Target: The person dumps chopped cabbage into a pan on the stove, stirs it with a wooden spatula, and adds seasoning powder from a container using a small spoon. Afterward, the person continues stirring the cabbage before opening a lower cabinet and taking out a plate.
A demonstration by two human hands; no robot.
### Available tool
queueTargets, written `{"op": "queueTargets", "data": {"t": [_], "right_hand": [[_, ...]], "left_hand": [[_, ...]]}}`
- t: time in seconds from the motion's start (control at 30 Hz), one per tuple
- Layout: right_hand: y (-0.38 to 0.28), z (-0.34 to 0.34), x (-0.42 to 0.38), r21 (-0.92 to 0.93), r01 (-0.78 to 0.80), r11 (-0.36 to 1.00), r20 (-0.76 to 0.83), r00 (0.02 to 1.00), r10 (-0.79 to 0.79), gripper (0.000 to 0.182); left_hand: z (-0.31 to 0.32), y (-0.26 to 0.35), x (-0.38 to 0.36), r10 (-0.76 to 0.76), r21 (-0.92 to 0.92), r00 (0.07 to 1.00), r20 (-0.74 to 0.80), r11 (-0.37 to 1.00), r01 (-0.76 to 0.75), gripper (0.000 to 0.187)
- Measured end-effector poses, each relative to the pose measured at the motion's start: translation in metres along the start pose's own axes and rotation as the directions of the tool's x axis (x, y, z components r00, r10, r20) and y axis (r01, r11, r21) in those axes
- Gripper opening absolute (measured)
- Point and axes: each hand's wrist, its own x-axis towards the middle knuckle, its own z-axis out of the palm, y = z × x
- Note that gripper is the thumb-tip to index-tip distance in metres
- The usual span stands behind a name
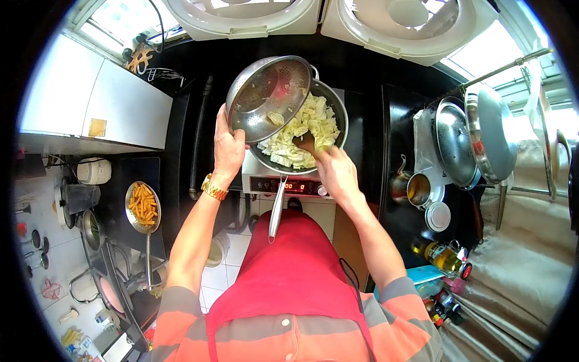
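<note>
My left hand (229, 149) grips the rim of a metal colander (256, 99), which is tipped on its side over the pan. A few pale cabbage bits cling inside the colander. Below it, chopped cabbage (321, 120) fills much of a dark frying pan with a long metal handle (278, 211). In my right hand (338, 174) is a wooden spatula (306, 143), its blade down among the cabbage. The pan sits on an electric cooker (260, 184) with lit red digits. My fingers partly hide the spatula's handle.
To the left, a long-handled strainer (158, 224) holds orange-brown strips (142, 204). At right stand a metal pot (418, 189), a white lidded container (438, 216) and an oil bottle (443, 257). Pan lids (456, 145) hang above them. Two large white fans (241, 27) border the back.
</note>
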Motion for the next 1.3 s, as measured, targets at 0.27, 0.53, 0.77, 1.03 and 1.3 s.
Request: {"op": "queueTargets", "data": {"t": [0.27,0.53,0.77,1.03,1.3], "right_hand": [[-0.037,0.017,0.145,-0.112,0.107,0.988,-0.411,0.9,-0.144,0.025],[-0.014,0.067,0.129,-0.163,0.099,0.982,0.066,0.994,-0.089,0.024],[-0.074,0.016,0.171,0.501,0.256,0.827,-0.387,0.921,-0.05,0.03],[-0.053,0.062,0.141,-0.053,0.469,0.882,-0.044,0.881,-0.471,0.022],[-0.056,0.04,0.153,0.146,0.452,0.88,-0.352,0.855,-0.381,0.013]], "left_hand": [[0.019,0.017,-0.015,0.257,0.277,0.966,0.027,0.927,-0.255,0.069],[0.004,-0.006,-0.001,0.241,0.348,0.97,-0.035,0.913,-0.215,0.067],[0.0,-0.004,-0.006,-0.21,-0.289,0.966,0.152,0.925,0.246,0.056],[-0.008,-0.003,-0.005,-0.089,-0.069,0.995,0.052,0.993,0.092,0.069],[-0.002,0.007,-0.016,-0.031,-0.006,0.998,0.048,0.999,0.032,0.067]]}}
